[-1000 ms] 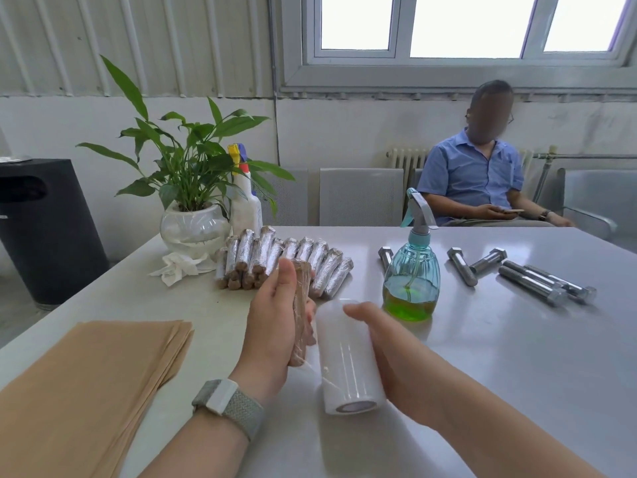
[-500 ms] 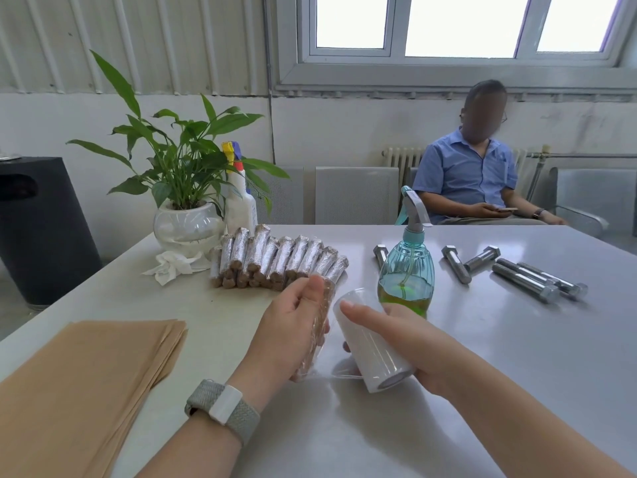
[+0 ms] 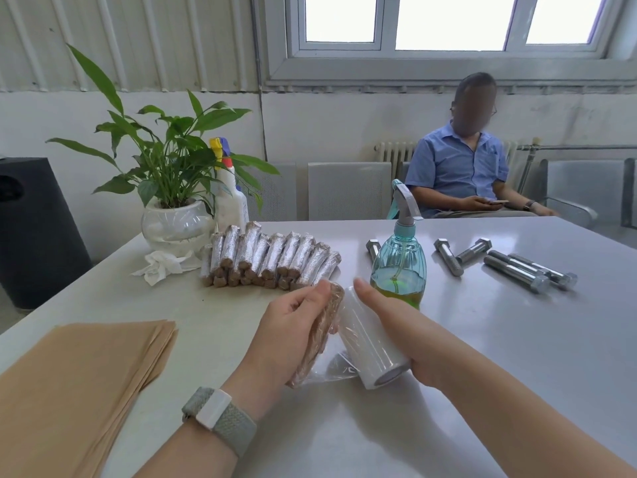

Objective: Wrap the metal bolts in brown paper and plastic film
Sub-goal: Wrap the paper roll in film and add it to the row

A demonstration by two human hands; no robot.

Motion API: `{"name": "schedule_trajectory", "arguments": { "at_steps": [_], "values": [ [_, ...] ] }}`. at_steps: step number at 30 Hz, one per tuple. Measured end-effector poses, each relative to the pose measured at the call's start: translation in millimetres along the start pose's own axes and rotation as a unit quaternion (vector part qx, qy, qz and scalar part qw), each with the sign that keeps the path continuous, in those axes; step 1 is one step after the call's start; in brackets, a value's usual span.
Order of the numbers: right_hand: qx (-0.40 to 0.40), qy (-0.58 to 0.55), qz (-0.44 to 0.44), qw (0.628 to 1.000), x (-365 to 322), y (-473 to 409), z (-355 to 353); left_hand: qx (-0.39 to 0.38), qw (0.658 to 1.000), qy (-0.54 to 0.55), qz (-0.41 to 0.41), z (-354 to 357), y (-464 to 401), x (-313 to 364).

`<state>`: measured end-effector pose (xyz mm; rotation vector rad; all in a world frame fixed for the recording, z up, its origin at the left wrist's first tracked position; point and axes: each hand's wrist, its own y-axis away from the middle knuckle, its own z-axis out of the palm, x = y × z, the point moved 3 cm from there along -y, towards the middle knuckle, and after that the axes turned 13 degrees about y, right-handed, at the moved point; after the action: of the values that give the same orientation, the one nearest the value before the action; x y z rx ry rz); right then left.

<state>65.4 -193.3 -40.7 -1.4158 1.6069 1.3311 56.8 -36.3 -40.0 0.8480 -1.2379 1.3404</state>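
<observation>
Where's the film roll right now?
Centre of the head view: the right hand holds the film roll tilted beside the paper-wrapped bolt, just before the spray bottle.

My table [image 3: 482, 357] was pale grey and smooth. A stack of brown paper sheets [image 3: 69, 384] lay at its near left corner. Further back stood a potted plant [image 3: 175, 222] with a white spray bottle [image 3: 231, 201] just beside it, a crumpled tissue [image 3: 162, 265] in front, and a row of wrapped bolts [image 3: 269, 258] next to that. A teal spray bottle [image 3: 400, 260] stood mid-table, and bare metal bolts [image 3: 517, 269] lay scattered to its right.
</observation>
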Motion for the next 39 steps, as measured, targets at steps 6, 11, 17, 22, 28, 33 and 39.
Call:
{"name": "schedule_trajectory", "arguments": {
  "at_steps": [6,11,17,22,28,33,39],
  "values": [
    [0.011,-0.042,-0.033,0.999,2.2,0.8,5.4,0.076,0.988,0.124,-0.045,1.9,0.2,-5.3],
    [0.007,-0.075,-0.079,0.994,1.2,3.1,15.2,0.074,0.976,0.195,-0.070,1.8,-0.6,-4.3],
    [0.060,-0.063,-0.132,0.987,-1.3,6.1,28.6,0.026,0.959,0.278,-0.045,12.3,3.2,-7.8],
    [0.113,-0.087,-0.121,0.982,0.3,7.1,29.1,-0.002,0.957,0.289,-0.021,12.0,3.9,-6.3],
    [0.144,-0.090,-0.129,0.977,1.7,11.8,25.8,0.005,0.972,0.234,0.017,8.2,1.8,-8.1],
    [0.148,-0.093,-0.130,0.976,1.9,14.4,36.4,0.060,0.981,0.169,0.069,7.5,3.4,-8.3],
    [0.120,-0.165,-0.102,0.974,6.5,12.1,38.9,0.052,0.979,0.196,-0.026,11.0,5.3,-14.2]
  ]
}}
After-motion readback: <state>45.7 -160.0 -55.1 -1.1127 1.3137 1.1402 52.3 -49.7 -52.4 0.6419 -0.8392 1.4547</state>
